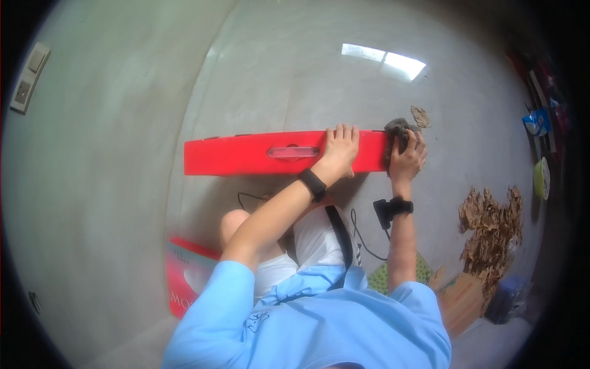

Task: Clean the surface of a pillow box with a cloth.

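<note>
A flat red carton [226, 157] stands on its edge on the floor before me, its narrow side with a clear plastic carry handle [293, 152] facing up. Across that narrow side, right of the handle, lies my left hand [341, 150], its fingers over the far edge and its thumb at the near one. My right hand [408, 159] presses a dark grey cloth [400, 127] against the carton's right end. The cloth is bunched under the fingers and covers that corner.
A torn brown scrap [420, 116] lies beyond the cloth. Shredded brown cardboard [491, 226] and a cardboard box [461, 302] are at right, with a green bowl [541, 178] farther off. Another red printed box [184, 276] sits left. A cable [364, 244] hangs near my right wrist.
</note>
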`<action>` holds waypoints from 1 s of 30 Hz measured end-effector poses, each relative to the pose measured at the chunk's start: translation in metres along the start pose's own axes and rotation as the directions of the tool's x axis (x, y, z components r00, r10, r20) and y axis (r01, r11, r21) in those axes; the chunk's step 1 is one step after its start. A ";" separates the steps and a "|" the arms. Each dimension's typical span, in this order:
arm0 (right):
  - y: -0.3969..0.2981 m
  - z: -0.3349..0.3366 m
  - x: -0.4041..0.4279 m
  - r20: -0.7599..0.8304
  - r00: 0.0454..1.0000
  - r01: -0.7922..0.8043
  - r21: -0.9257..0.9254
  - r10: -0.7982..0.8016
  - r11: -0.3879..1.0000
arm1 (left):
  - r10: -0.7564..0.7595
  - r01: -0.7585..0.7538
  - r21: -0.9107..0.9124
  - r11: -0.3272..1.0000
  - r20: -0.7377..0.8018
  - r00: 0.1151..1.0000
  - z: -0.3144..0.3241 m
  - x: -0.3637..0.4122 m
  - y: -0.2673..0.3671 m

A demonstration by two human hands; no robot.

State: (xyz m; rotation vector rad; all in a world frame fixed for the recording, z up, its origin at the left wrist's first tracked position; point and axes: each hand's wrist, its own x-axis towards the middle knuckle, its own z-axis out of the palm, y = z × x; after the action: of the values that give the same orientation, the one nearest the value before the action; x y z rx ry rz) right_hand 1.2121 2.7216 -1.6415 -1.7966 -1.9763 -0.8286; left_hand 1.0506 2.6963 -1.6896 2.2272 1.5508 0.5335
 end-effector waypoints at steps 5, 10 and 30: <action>0.010 -0.014 0.009 0.016 1.000 -0.024 0.040 0.024 0.999 | -0.015 0.018 -0.042 0.999 0.053 0.998 -0.004 0.008 0.014; 0.028 -0.020 -0.005 0.058 0.996 -0.080 0.211 0.069 0.974 | -0.032 0.032 -0.037 0.999 -0.001 0.999 0.005 -0.001 0.029; 0.166 -0.076 -0.121 0.507 0.467 -0.727 0.686 0.724 -0.011 | 0.073 -0.070 -0.147 0.987 0.017 0.997 -0.049 0.001 0.035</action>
State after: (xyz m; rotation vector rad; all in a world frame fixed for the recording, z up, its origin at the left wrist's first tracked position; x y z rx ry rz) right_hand 1.3818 2.5848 -1.6252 -1.6851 -0.7152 0.5258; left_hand 1.0544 2.6899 -1.6300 2.1761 1.3786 0.6204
